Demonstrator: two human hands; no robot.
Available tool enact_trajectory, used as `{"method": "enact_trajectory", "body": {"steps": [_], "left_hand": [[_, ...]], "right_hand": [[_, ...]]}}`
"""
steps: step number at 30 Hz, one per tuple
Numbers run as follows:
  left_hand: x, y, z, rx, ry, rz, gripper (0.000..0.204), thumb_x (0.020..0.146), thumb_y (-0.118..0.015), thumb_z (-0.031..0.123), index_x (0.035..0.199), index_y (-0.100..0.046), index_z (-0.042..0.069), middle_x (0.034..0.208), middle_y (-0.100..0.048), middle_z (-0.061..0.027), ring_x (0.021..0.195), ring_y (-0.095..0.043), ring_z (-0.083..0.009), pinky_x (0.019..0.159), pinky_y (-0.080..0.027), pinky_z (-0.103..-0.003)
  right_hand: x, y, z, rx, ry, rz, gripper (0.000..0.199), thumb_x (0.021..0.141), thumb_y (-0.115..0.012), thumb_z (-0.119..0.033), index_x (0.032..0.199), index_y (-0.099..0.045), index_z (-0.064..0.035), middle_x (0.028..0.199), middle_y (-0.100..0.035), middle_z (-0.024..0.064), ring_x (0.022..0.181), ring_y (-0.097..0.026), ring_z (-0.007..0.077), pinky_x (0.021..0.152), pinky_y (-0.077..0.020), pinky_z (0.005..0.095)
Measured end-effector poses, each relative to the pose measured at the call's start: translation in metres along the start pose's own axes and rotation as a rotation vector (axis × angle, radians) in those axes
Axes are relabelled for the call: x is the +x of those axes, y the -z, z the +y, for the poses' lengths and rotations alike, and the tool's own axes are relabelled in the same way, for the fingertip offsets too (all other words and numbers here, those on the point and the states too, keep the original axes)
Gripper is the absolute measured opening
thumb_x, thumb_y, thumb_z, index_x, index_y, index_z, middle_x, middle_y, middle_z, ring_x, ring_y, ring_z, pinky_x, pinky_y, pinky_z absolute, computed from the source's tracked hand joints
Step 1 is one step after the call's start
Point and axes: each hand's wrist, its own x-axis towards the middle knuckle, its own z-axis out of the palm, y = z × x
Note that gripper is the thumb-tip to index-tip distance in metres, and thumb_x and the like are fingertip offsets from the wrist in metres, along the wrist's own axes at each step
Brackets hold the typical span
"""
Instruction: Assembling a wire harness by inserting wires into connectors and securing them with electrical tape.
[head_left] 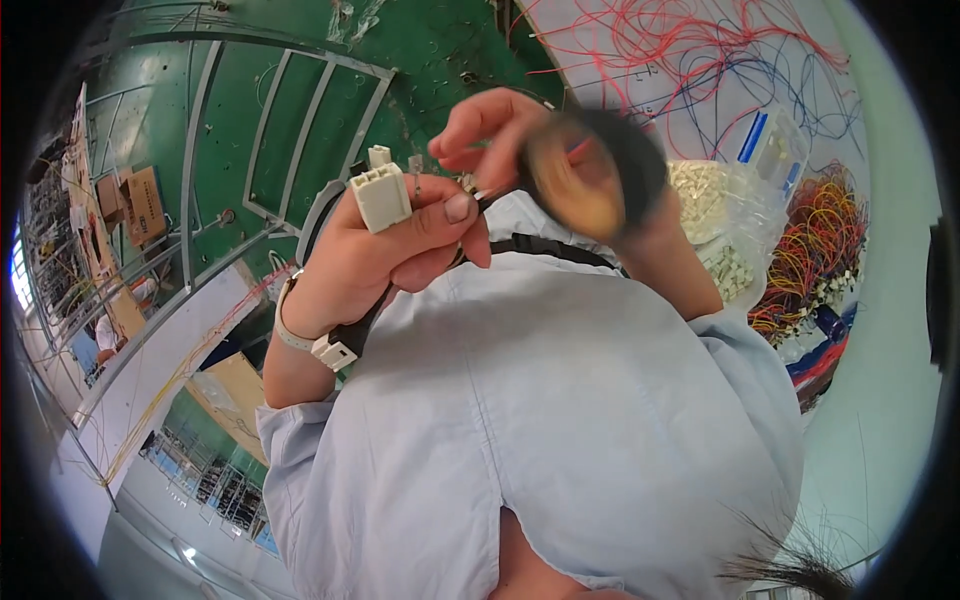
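Observation:
My left hand [400, 235] is closed on a dark wire harness, thumb and fingers pinching it near the middle of the view. A cream plastic connector [382, 198] with square openings sits above the fingers, and a smaller white connector [379, 155] shows just behind it. Another white connector [336, 353] hangs below my left wrist beside a dark taped length. In my right hand [495, 125] is a roll of black tape [638, 165], blurred by motion. The right fingertips are close to the left thumb, where a thin strand runs between the hands.
Loose red wires [690, 30] and blue wires [740, 75] spread over a white table at the far right. Nearer lie bags of small cream connectors [700, 195] and a red-and-yellow wire bundle [815, 255]. Metal racks [200, 150] and a cardboard box [145, 203] stand left.

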Motion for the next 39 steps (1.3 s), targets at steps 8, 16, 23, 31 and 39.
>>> {"method": "enact_trajectory", "body": {"steps": [8,16,23,31,39], "left_hand": [[-0.009,0.006,-0.002,0.019,0.066,0.022,0.016,0.093,-0.057,0.014,0.092,-0.064,0.0,0.076,-0.066,-0.0108,0.049,-0.04,-0.0041,0.044,-0.028,-0.02],[-0.023,0.007,-0.017,0.023,0.212,0.093,0.016,0.094,-0.055,0.014,0.087,-0.061,0.001,0.078,-0.064,-0.008,0.049,-0.035,-0.0018,0.042,-0.023,-0.019],[-0.03,0.013,-0.024,-0.009,0.154,0.068,0.015,0.094,-0.055,0.015,0.09,-0.06,0.001,0.08,-0.064,-0.0098,0.048,-0.034,-0.0015,0.042,-0.021,-0.019],[-0.023,0.005,-0.026,0.361,-0.03,0.266,0.027,0.095,-0.056,0.02,0.082,-0.066,-0.001,0.073,-0.065,-0.0062,0.05,-0.049,-0.0073,0.045,-0.03,-0.021],[-0.004,0.003,-0.031,0.274,0.079,0.097,0.024,0.095,-0.054,0.018,0.08,-0.061,0.001,0.067,-0.059,-0.0048,0.046,-0.037,-0.0025,0.042,-0.024,-0.019]], "right_hand": [[-0.009,0.002,-0.025,-0.443,-0.224,-0.008,0.044,0.064,-0.072,0.005,0.108,-0.067,-0.0015,0.107,-0.058,0.009,0.102,-0.057,0.0166,0.081,-0.0472,0.0267],[-0.008,0.001,0.008,-0.772,0.164,0.445,0.065,0.063,-0.08,0.003,0.122,-0.053,0.003,0.119,-0.058,0.0116,0.105,-0.056,0.0138,0.089,-0.0472,0.0286],[-0.025,0.011,0.002,0.003,-0.091,-0.173,0.061,0.077,-0.058,-0.057,0.099,-0.065,-0.0004,0.13,-0.045,0.0248,0.125,-0.042,0.0443,0.103,-0.0342,0.0508],[-0.032,-0.009,-0.002,-0.414,-0.241,0.151,0.061,0.078,-0.07,-0.007,0.133,-0.047,0.0024,0.118,-0.052,0.0092,0.111,-0.053,0.0172,0.092,-0.0448,0.0303],[-0.041,-0.001,-0.002,-0.806,-0.105,0.072,0.06,0.071,-0.073,-0.002,0.129,-0.056,-0.0053,0.115,-0.055,0.0071,0.091,-0.057,0.0136,0.079,-0.0474,0.0279]]}}
